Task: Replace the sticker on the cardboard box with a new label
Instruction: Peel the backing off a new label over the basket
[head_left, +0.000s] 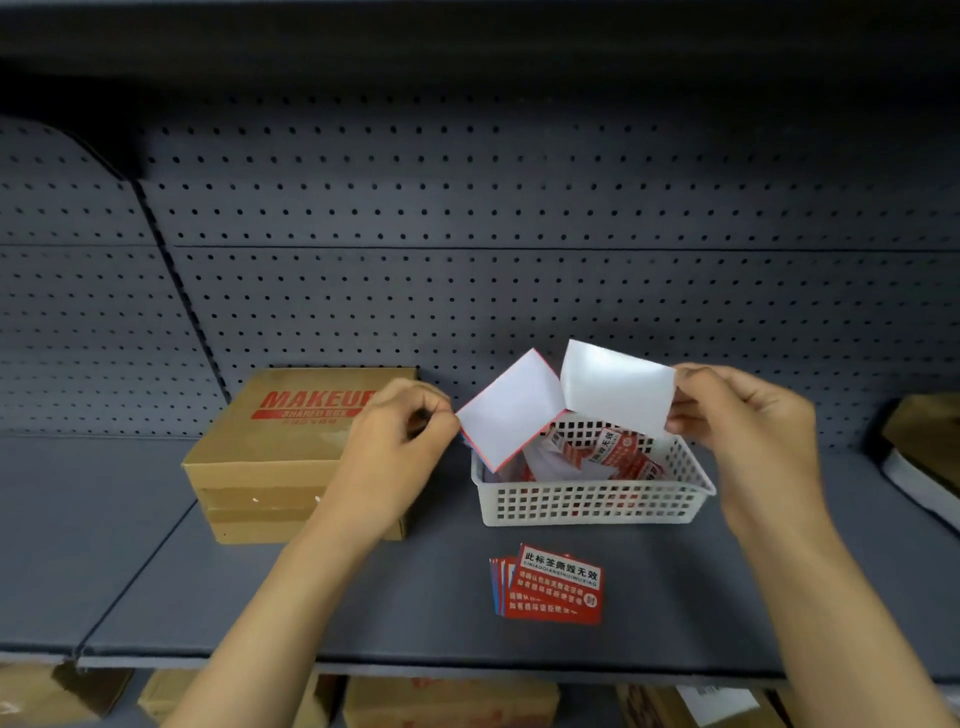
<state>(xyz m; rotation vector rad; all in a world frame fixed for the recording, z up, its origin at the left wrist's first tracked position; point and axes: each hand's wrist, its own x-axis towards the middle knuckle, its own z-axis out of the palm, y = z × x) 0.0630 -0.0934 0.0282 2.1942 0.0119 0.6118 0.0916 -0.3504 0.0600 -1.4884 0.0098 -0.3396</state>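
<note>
A brown cardboard box (280, 447) with red "MAKEUP" print sits on the grey shelf at the left. My left hand (395, 441) pinches the corner of a red-edged label (506, 410), its white back towards me. My right hand (748, 415) pinches a white backing sheet (618, 384). The two pieces are held apart above a white basket (592, 504), meeting only near one corner. A stack of red labels (550, 584) lies flat on the shelf in front of the basket.
The white basket holds several crumpled red and white stickers (613, 452). A grey pegboard wall (467, 234) backs the shelf. Another brown box (924, 436) pokes in at the right edge. More cardboard boxes (447, 701) stand on the shelf below.
</note>
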